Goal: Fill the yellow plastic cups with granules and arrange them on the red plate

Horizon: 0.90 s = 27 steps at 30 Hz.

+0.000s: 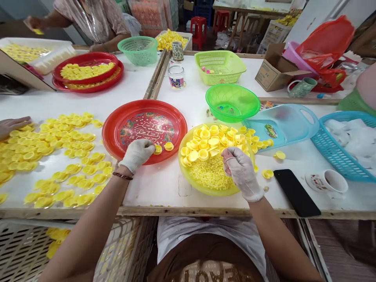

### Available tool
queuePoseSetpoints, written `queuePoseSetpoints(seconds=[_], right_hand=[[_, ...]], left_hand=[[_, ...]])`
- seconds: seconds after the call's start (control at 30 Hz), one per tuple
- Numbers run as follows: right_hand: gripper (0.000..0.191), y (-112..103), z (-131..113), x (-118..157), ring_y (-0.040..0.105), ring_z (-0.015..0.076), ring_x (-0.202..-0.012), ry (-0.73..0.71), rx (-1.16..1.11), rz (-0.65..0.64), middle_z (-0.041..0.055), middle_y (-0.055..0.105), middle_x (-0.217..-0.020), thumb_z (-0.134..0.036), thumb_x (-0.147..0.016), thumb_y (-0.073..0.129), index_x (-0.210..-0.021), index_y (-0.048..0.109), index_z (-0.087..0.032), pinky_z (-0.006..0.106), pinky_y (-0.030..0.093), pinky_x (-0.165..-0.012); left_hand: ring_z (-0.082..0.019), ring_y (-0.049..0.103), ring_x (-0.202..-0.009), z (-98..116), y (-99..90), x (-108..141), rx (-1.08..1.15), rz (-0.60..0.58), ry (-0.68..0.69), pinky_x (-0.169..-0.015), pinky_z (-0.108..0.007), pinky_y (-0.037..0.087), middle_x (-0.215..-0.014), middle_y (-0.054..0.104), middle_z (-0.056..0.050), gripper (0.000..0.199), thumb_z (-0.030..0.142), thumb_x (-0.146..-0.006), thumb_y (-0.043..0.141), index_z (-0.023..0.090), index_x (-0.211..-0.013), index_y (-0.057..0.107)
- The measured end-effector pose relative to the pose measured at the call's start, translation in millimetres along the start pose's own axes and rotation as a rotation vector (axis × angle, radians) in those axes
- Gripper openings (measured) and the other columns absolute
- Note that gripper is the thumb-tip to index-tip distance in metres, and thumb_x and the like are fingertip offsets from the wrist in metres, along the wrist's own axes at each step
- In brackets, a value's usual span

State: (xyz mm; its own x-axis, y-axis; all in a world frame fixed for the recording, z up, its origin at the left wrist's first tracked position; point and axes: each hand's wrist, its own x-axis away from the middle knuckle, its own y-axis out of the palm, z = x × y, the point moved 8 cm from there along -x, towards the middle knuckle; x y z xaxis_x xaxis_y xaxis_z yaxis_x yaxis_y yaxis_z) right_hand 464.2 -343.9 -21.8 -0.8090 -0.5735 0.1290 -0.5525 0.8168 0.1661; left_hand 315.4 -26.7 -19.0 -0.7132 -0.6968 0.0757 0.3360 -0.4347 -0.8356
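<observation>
My left hand (137, 155), in a white glove, is over the near rim of a red round tray (117, 117) printed with a pattern. Its fingers are pinched at the edge of a small yellow plastic cup piece (158, 149). A second yellow piece (169, 146) lies just to the right. My right hand (242, 172), also gloved, is over the right side of a yellow bowl (188, 184). Thumb and fingers are pressed together; whatever is between them is hidden. In the bowl, small yellow pellets (210, 172) lie in front of a heap of yellow cups (205, 143).
Yellow pieces (73, 169) cover the left table, where another person's hand (13, 126) rests. A green bowl (232, 102), a blue tray (282, 125) and a blue basket (337, 145) stand beyond and to the right. A phone (296, 192) and mug (326, 181) are at right.
</observation>
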Motion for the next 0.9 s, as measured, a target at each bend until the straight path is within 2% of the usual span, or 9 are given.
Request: queuePoseSetpoints(seconds=[0.13,0.2,0.27,0.37,0.43,0.53,0.63,0.7,0.9], right_hand=[[0.022,0.7,0.1,0.5,0.038,0.0068,-0.048,-0.008,0.045,-0.008,-0.0065,0.041,-0.064,-0.042,-0.092,0.061,-0.087,0.054,-0.022,0.021,0.028,-0.042],[0.022,1.3,-3.3,2.6,0.039,0.0084,-0.05,-0.082,0.178,-0.013,-0.0057,0.041,-0.065,-0.042,-0.095,0.056,-0.086,0.053,-0.022,0.023,0.032,-0.045],[0.02,7.1,-11.8,8.2,0.044,0.0112,-0.057,-0.262,0.447,-0.029,-0.0029,0.047,-0.069,-0.037,-0.097,0.051,-0.085,0.054,-0.021,0.026,0.039,-0.054],[0.018,32.5,-14.8,23.9,0.054,0.0189,-0.079,-0.568,0.984,-0.118,0.0054,0.059,-0.085,-0.029,-0.098,0.047,-0.089,0.059,-0.019,0.034,0.044,-0.074],[0.022,48.2,-6.6,31.9,0.054,0.0245,-0.09,-0.676,1.275,-0.185,0.0106,0.061,-0.097,-0.033,-0.098,0.048,-0.098,0.062,-0.017,0.039,0.043,-0.079],[0.034,59.7,3.5,35.9,0.052,0.028,-0.093,-0.713,1.509,-0.241,0.013,0.061,-0.105,-0.045,-0.096,0.051,-0.11,0.062,-0.016,0.041,0.039,-0.077],[0.029,64.3,9.4,34.9,0.051,0.0263,-0.087,-0.714,1.591,-0.298,0.0105,0.062,-0.098,-0.044,-0.097,0.05,-0.102,0.061,-0.017,0.039,0.036,-0.072],[0.027,65.5,11.9,33.0,0.051,0.0249,-0.082,-0.73,1.595,-0.313,0.0089,0.063,-0.092,-0.043,-0.098,0.05,-0.095,0.061,-0.018,0.038,0.034,-0.07],[0.036,54.9,12.2,20.7,0.049,0.0174,-0.066,-0.701,1.364,-0.223,0.0048,0.06,-0.073,-0.037,-0.102,0.043,-0.075,0.059,-0.019,0.033,0.028,-0.062]], left_hand=[[-0.015,0.041,-0.053,-13.1,23.3,-14.6,-0.101,-0.102,0.032,-0.054,-0.031,0.026,-0.051,0.046,0.0,0.023,0.031,-0.074,0.053,0.02,-0.054,0.049],[-0.016,0.044,-0.056,-4.1,22.8,-12.3,-0.159,-0.053,0.061,-0.055,-0.031,0.028,-0.055,0.05,-0.002,0.025,0.033,-0.077,0.053,0.02,-0.055,0.052],[-0.019,0.051,-0.065,21.5,13.7,-0.7,-0.177,0.086,0.16,-0.06,-0.031,0.035,-0.066,0.059,-0.005,0.025,0.035,-0.081,0.053,0.02,-0.062,0.058],[-0.021,0.059,-0.082,78.9,7.1,32.4,-0.08,0.238,0.388,-0.074,-0.031,0.044,-0.088,0.068,-0.007,0.024,0.036,-0.089,0.052,0.019,-0.081,0.067],[-0.02,0.061,-0.084,117.4,16.8,53.3,-0.03,0.212,0.531,-0.077,-0.031,0.047,-0.095,0.068,-0.007,0.024,0.034,-0.092,0.051,0.019,-0.088,0.07],[-0.021,0.061,-0.081,158.6,40.4,68.4,-0.104,0.144,0.649,-0.07,-0.032,0.046,-0.095,0.066,-0.008,0.023,0.03,-0.092,0.052,0.019,-0.09,0.072],[-0.023,0.059,-0.079,177.2,59.0,67.6,-0.215,0.128,0.691,-0.066,-0.035,0.044,-0.09,0.064,-0.009,0.02,0.028,-0.091,0.054,0.019,-0.088,0.072],[-0.024,0.059,-0.079,180.5,62.9,66.0,-0.202,0.131,0.693,-0.067,-0.035,0.044,-0.088,0.064,-0.009,0.018,0.027,-0.09,0.054,0.019,-0.087,0.071],[-0.019,0.064,-0.086,164.7,36.0,81.1,0.138,0.225,0.562,-0.077,-0.031,0.049,-0.097,0.068,-0.007,0.013,0.026,-0.092,0.053,0.018,-0.085,0.062]])
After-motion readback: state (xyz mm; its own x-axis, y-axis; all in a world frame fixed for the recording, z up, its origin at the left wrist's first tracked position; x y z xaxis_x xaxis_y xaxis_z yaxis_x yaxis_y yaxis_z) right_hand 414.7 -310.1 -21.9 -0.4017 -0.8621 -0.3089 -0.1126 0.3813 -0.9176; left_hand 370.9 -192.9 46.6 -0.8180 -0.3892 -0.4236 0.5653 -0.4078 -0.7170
